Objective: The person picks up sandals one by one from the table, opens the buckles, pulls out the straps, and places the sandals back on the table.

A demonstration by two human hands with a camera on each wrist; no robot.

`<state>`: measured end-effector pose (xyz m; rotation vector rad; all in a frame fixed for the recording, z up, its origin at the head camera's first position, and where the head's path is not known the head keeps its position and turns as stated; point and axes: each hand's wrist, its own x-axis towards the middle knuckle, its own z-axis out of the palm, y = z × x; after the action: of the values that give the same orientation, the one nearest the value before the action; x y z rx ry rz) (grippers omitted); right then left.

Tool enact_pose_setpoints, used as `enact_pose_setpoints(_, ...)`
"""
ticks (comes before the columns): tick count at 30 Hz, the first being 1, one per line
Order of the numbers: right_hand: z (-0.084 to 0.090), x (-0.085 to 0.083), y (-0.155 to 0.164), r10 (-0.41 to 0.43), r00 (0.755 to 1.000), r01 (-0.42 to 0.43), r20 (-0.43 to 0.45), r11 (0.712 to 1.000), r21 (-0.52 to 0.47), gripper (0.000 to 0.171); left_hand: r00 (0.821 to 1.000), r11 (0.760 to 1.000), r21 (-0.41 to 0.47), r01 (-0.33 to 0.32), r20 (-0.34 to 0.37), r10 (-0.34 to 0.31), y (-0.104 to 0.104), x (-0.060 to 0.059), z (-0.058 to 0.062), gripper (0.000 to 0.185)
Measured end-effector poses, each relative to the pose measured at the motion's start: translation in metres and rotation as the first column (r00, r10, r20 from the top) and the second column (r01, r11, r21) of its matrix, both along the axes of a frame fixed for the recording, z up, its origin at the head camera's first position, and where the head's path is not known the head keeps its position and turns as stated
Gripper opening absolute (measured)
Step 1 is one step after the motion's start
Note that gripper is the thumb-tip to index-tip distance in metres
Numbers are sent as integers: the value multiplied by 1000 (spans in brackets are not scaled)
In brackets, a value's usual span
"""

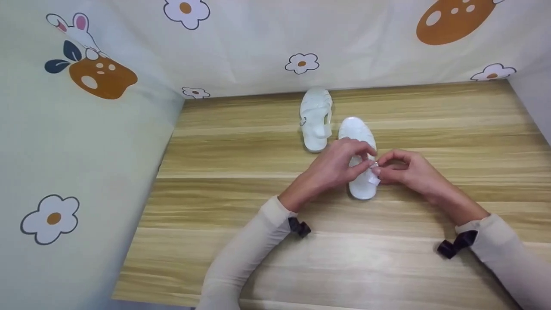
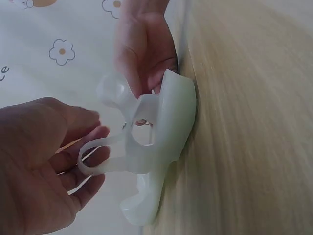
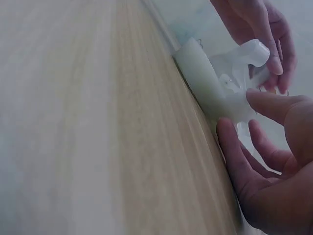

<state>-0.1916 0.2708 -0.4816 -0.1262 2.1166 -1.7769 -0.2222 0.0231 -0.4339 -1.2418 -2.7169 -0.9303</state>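
Observation:
Two white jelly sandals lie on the wood-grain table. The nearer sandal (image 1: 362, 189) is between my two hands, its strap and small buckle at the right side. My left hand (image 1: 340, 161) reaches across it, thumb and fingers pinching at the strap (image 2: 100, 169), which loops out toward them in the left wrist view. From the right, my right hand (image 1: 411, 172) holds the sandal's side by the buckle; in the right wrist view one fingertip (image 3: 253, 97) presses the strap base. Fingers partly hide the buckle. The other sandal (image 1: 315, 107) lies farther back, untouched.
The table (image 1: 224, 193) ends at a patterned cloth wall (image 1: 258, 43) behind and another on the left. Small black wrist cameras (image 1: 300, 227) sit on both sleeves.

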Motion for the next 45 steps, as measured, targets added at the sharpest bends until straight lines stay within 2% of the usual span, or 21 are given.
enact_pose_setpoints(5, -5, -2, 4, 28, 1000, -28, -1, 1000, -13, 44, 1000, 999, -48, 1, 29, 0, 0, -3, -14, 21)
enact_pose_setpoints(10, -8, -3, 6, 40, 999, -40, 5, 998, -55, 45, 996, 999, -28, -24, 85, 26, -1, -3, -23, 29)
enact_pose_setpoints(15, -12, -4, 9, 63, 998, -60, 13, 989, -134, 36, 993, 999, -15, -29, 117, 31, -1, -1, -29, 27)
enact_pose_setpoints(21, -14, -5, 12, 48, 999, -44, 17, 980, -194, 27, 996, 999, 26, -24, 90, 22, 0, 0, -33, 22)
enact_pose_setpoints(27, -15, -5, 14, 29, 999, -22, 25, 968, -251, 23, 998, 997, 53, -54, 34, 52, 2, 3, -35, 19)
enact_pose_setpoints(32, -15, -6, 13, 28, 1000, -27, 2, 970, -241, 25, 998, 996, 66, -53, 25, 51, 3, 3, -37, 18)
enact_pose_setpoints(39, -14, -5, 10, -2, 1000, -2, -17, 977, -215, 26, 997, 996, 63, -66, 53, 62, 5, 3, -37, 17)
enact_pose_setpoints(45, -13, -4, 8, -33, 999, 27, -30, 981, -193, 18, 998, 996, 60, -65, 17, 64, 7, 5, -37, 19)
